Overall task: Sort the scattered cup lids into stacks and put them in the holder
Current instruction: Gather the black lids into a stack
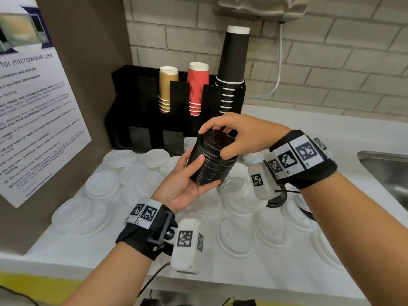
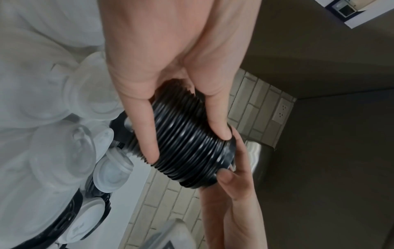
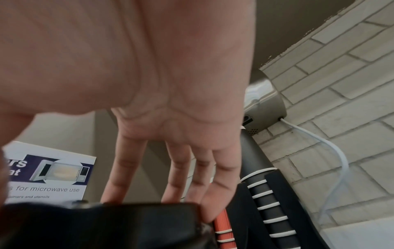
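A tall stack of black cup lids (image 1: 210, 161) is held tilted in the air above the white counter. My left hand (image 1: 187, 184) cradles its lower end, thumb and fingers wrapped round the ribbed side (image 2: 187, 139). My right hand (image 1: 234, 135) grips the top of the stack (image 3: 127, 224), fingertips over the rim. Many white lids (image 1: 101, 184) lie scattered over the counter. The black holder (image 1: 141, 111) stands at the back by the wall, with stacks of brown, red and black cups in its upper slots.
A steel sink (image 1: 388, 173) lies at the right. A microwave notice (image 1: 33, 107) hangs on the left wall. A single black lid (image 1: 277, 200) lies on the counter under my right wrist. A white cable (image 1: 278, 69) runs down the brick wall.
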Demonstrator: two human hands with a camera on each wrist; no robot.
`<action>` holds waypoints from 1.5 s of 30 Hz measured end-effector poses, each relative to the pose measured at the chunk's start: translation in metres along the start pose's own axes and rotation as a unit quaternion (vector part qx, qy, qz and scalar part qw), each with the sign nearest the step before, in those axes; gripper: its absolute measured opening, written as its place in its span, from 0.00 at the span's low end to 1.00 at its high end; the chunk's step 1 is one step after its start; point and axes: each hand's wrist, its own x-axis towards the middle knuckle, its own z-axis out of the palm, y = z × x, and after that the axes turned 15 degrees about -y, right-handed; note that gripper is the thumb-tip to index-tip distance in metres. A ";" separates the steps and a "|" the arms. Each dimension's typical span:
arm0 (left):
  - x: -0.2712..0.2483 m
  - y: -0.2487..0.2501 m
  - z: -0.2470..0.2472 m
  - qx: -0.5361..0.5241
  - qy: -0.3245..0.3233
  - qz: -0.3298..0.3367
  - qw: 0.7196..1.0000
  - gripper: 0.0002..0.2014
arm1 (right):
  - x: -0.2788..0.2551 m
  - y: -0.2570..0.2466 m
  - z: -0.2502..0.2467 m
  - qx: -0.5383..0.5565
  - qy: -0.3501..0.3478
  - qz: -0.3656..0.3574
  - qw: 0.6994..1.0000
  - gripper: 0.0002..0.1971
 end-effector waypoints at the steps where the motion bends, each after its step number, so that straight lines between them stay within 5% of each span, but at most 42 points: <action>1: 0.000 0.000 0.001 -0.004 0.001 0.001 1.000 0.31 | 0.000 0.001 -0.001 -0.005 0.005 0.000 1.000 0.27; 8: -0.002 -0.008 0.004 -0.021 -0.005 0.009 1.000 0.27 | -0.007 0.011 -0.005 0.037 -0.002 0.026 0.999 0.30; 12: -0.004 -0.006 0.000 -0.037 -0.004 0.021 0.999 0.26 | -0.023 0.037 -0.011 0.024 0.065 0.114 0.991 0.18; 14: -0.004 -0.003 -0.001 -0.039 -0.004 0.028 0.999 0.26 | -0.029 0.056 -0.007 -0.084 -0.029 0.242 0.966 0.19; 16: -0.003 0.001 -0.003 -0.037 -0.004 0.034 0.999 0.27 | -0.033 0.074 0.004 -0.125 -0.169 0.355 0.911 0.30; 18: -0.001 0.003 -0.005 -0.029 -0.005 0.039 0.999 0.28 | -0.034 0.089 0.016 -0.135 -0.247 0.393 0.875 0.40; 24: 0.005 0.007 -0.009 -0.025 -0.013 0.040 0.999 0.27 | -0.030 0.115 0.053 -0.218 -0.231 0.351 0.881 0.48; 38: 0.018 0.012 -0.008 -0.021 -0.019 0.033 0.999 0.27 | -0.030 0.117 0.041 -0.259 -0.200 0.363 0.873 0.40; 42: 0.022 0.011 -0.004 -0.015 -0.030 0.027 0.999 0.27 | -0.037 0.096 0.010 -0.250 -0.132 0.357 0.890 0.37; 45: 0.025 0.009 -0.002 -0.006 -0.043 0.021 0.999 0.24 | -0.046 0.077 -0.011 -0.184 -0.026 0.301 0.936 0.34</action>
